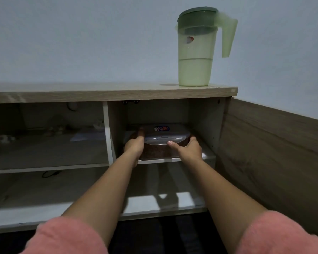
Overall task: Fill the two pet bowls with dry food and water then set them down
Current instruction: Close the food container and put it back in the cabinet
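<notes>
A clear plastic container (163,136) with a clip-on lid and brown dry food inside sits on the upper shelf of the cabinet's right compartment. My left hand (135,145) grips its left end, thumb up on the lid's corner. My right hand (188,148) grips its right end, thumb on the lid's front edge. A pale green jug (195,52) with a darker green lid stands on the cabinet top, water filling roughly its lower third. No pet bowls are in view.
The wooden cabinet (108,94) is low, with an open door (275,153) swung out on the right. A divider (107,132) separates a left compartment holding small dim objects and a paper. The lower shelf (154,202) lies under my arms.
</notes>
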`<state>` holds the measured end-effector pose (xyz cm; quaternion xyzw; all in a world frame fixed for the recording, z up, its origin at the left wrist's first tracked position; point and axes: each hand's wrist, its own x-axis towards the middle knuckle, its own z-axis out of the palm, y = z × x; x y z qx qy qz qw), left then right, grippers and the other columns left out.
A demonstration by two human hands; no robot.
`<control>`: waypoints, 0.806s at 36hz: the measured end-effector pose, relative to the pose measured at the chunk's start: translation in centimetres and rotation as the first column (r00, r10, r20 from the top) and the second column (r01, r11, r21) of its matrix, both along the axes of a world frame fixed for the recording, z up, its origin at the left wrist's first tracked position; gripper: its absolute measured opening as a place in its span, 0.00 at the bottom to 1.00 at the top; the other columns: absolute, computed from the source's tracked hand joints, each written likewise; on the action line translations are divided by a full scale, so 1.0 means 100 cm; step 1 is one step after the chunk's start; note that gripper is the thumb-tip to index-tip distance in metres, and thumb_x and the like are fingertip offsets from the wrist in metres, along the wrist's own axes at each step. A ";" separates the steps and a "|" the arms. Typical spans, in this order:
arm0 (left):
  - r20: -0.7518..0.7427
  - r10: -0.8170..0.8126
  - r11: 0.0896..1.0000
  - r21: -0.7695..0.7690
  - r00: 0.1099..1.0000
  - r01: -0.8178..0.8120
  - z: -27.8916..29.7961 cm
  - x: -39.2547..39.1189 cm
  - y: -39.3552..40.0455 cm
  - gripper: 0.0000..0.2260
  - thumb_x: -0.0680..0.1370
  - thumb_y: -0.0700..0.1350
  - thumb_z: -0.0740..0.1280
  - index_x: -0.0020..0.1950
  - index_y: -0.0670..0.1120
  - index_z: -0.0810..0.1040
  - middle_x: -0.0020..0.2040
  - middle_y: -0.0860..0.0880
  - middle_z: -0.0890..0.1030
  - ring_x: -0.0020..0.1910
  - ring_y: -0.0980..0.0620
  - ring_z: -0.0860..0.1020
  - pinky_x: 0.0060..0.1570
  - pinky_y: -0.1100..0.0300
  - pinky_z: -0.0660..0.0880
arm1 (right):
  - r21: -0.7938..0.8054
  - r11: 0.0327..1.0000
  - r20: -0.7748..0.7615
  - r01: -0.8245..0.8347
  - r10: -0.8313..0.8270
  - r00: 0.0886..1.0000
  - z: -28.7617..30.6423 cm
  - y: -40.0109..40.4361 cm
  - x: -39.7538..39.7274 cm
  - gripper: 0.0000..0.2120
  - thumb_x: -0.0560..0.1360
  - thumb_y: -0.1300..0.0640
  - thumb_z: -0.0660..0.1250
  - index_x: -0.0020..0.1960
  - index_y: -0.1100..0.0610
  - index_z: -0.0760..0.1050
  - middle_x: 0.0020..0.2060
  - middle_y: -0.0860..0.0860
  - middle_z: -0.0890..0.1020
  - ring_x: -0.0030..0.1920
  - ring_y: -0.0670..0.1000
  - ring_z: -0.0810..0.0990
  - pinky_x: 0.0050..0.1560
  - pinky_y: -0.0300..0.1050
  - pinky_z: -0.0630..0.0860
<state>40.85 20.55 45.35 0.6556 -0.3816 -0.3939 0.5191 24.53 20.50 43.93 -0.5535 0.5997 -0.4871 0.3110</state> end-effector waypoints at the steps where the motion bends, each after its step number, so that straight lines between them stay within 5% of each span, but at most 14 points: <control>1: 0.004 0.002 1.000 0.000 1.000 -0.002 0.000 0.000 0.000 0.31 0.78 0.67 0.55 0.68 0.43 0.71 0.58 0.41 0.78 0.55 0.43 0.78 0.61 0.48 0.75 | -0.005 1.000 -0.001 -0.001 0.001 1.000 0.000 0.000 0.000 0.38 0.66 0.45 0.76 0.68 0.61 0.65 0.64 0.57 0.75 0.65 0.57 0.73 0.64 0.48 0.72; 9: -0.013 0.043 0.999 -0.018 0.999 -0.044 -0.005 -0.001 -0.002 0.39 0.74 0.73 0.50 0.68 0.43 0.72 0.60 0.41 0.77 0.59 0.40 0.77 0.65 0.45 0.72 | 0.000 1.000 -0.021 -0.017 0.017 1.000 -0.003 0.003 0.000 0.45 0.68 0.44 0.74 0.75 0.62 0.57 0.71 0.58 0.68 0.71 0.58 0.68 0.67 0.48 0.68; 14: 0.142 0.103 0.993 0.042 0.985 -0.110 -0.011 -0.001 0.015 0.34 0.81 0.63 0.44 0.69 0.39 0.72 0.62 0.39 0.76 0.60 0.40 0.75 0.59 0.51 0.69 | 0.071 0.997 -0.041 0.010 -0.007 0.999 -0.005 0.023 0.000 0.51 0.68 0.46 0.75 0.77 0.61 0.48 0.76 0.59 0.59 0.75 0.58 0.59 0.73 0.49 0.61; 18: 0.241 0.051 0.988 0.132 0.969 -0.085 0.000 0.000 0.042 0.32 0.82 0.60 0.42 0.75 0.41 0.65 0.72 0.39 0.69 0.71 0.40 0.68 0.70 0.47 0.63 | 0.205 0.977 -0.077 0.053 -0.038 0.996 0.013 0.051 -0.002 0.50 0.70 0.48 0.74 0.78 0.58 0.46 0.76 0.58 0.56 0.76 0.57 0.57 0.72 0.46 0.59; 29: 0.510 -0.156 0.968 0.249 0.846 0.029 0.090 -0.009 0.121 0.22 0.83 0.51 0.55 0.74 0.41 0.66 0.72 0.39 0.70 0.71 0.41 0.68 0.68 0.55 0.64 | 0.412 0.911 -0.255 0.014 0.101 0.962 0.121 0.123 -0.010 0.45 0.73 0.45 0.69 0.78 0.59 0.47 0.77 0.57 0.53 0.76 0.55 0.55 0.72 0.45 0.58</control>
